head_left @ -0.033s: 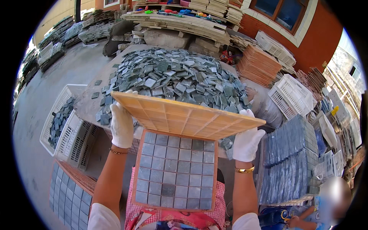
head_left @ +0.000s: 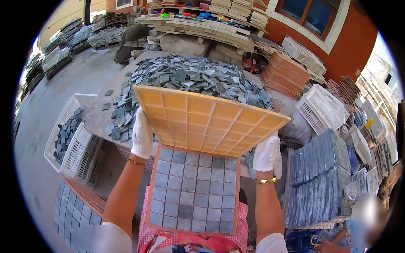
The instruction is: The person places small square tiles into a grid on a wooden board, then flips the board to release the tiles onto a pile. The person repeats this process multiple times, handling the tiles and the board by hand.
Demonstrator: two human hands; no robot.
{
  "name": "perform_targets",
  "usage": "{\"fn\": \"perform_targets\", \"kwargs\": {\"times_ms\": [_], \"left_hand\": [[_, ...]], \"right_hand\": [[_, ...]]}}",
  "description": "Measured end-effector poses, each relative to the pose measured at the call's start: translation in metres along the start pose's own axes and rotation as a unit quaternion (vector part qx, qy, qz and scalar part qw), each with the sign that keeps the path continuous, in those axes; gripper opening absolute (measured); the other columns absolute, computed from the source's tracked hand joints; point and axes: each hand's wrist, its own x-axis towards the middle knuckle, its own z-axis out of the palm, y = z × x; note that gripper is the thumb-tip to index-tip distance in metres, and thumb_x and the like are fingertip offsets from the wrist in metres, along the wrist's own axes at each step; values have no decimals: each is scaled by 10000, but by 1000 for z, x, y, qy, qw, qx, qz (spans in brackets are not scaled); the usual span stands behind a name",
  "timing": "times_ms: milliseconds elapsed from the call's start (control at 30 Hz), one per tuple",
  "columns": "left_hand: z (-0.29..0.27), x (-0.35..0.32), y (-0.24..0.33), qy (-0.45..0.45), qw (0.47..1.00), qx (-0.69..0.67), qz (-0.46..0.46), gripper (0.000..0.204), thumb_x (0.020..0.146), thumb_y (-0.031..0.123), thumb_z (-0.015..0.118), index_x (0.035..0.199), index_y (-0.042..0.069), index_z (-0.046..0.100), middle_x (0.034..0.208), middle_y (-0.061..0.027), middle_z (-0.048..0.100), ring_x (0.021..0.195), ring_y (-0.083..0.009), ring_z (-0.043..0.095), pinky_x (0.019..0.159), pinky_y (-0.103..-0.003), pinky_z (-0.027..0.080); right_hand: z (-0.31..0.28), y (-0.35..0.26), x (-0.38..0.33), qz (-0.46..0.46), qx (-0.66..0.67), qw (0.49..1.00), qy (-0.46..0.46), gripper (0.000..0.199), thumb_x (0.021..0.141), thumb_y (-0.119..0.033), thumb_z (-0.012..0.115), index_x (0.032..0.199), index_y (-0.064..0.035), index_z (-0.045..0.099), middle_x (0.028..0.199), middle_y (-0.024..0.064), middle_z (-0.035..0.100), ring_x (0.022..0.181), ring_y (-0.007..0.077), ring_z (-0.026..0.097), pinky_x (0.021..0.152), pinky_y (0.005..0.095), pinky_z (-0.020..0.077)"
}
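Observation:
My left hand (head_left: 142, 134), in a white glove, is closed on the left edge of a yellow gridded tray (head_left: 211, 124). On its right edge my right hand (head_left: 267, 155), gloved too, grips the same tray. It is held tilted up, with its square compartments facing me. Just below it, on my lap, lies a reddish-brown tray (head_left: 237, 194) filled with rows of square grey stone tiles (head_left: 187, 196). One tile is darker than its neighbours. The fingers behind the yellow tray are partly hidden.
A heap of loose tiles (head_left: 190, 78) covers the table ahead. White crates (head_left: 78, 147) stand at left, beside a tile-filled tray (head_left: 71, 211). Wrapped tile stacks (head_left: 316, 173), brown trays (head_left: 284, 76) and a crate (head_left: 322, 105) are at right. A person (head_left: 367, 219) sits lower right.
The yellow tray has tipped further upright, showing more of its gridded face. My left hand has shifted right; my right hand is slightly lower.

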Motion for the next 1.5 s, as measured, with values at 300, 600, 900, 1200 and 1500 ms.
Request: {"fn": "perform_targets", "kwargs": {"times_ms": [300, 600, 900, 1200, 1500], "left_hand": [[-1, -37, -96, -25, 988, -21, -148, 526, 933, 281, 574, 1363, 19, 420, 1281, -74, 526, 1184, -155, 469, 1015, -303, 351], [41, 72, -83, -15, 973, -99, -207, 577, 906, 326, 600, 1356, 5, 436, 1294, -97, 525, 1173, -190, 504, 980, -329, 394], [34, -121, -10, -430, 726, 528, 97, 862, 842, 568, 552, 1424, -27, 329, 1482, -242, 317, 1395, -417, 255, 1111, -586, 164], [54, -153, -41, -425, 689, 579, 94, 816, 822, 569, 559, 1406, 27, 382, 1470, -157, 378, 1368, -304, 341, 1111, -528, 214], [40, -158, -36, -448, 683, 563, 128, 765, 833, 503, 577, 1403, 28, 391, 1466, -152, 387, 1369, -310, 339, 1114, -541, 217]], "right_hand": [[89, 0, -57, 267, 393, 873, -104, 405, 910, -134, 542, 1281, 17, 478, 1184, 124, 575, 1094, 211, 531, 964, 327, 403], [138, 22, 61, 308, 404, 860, -35, 556, 834, -100, 646, 1326, 70, 450, 1287, 173, 559, 1170, 239, 537, 977, 327, 416], [46, -32, -48, -87, 48, 972, -213, 859, 809, -453, 675, 1406, 54, 322, 1452, 280, 325, 1356, 458, 280, 1108, 504, 258], [26, -68, -137, -65, -96, 942, -314, 937, 765, -615, 615, 1402, 26, 366, 1448, 250, 354, 1358, 388, 318, 1121, 514, 223], [33, -101, -148, -177, 9, 920, -350, 732, 830, -428, 627, 1381, -2, 403, 1453, 194, 376, 1359, 319, 342, 1124, 469, 256]]}}
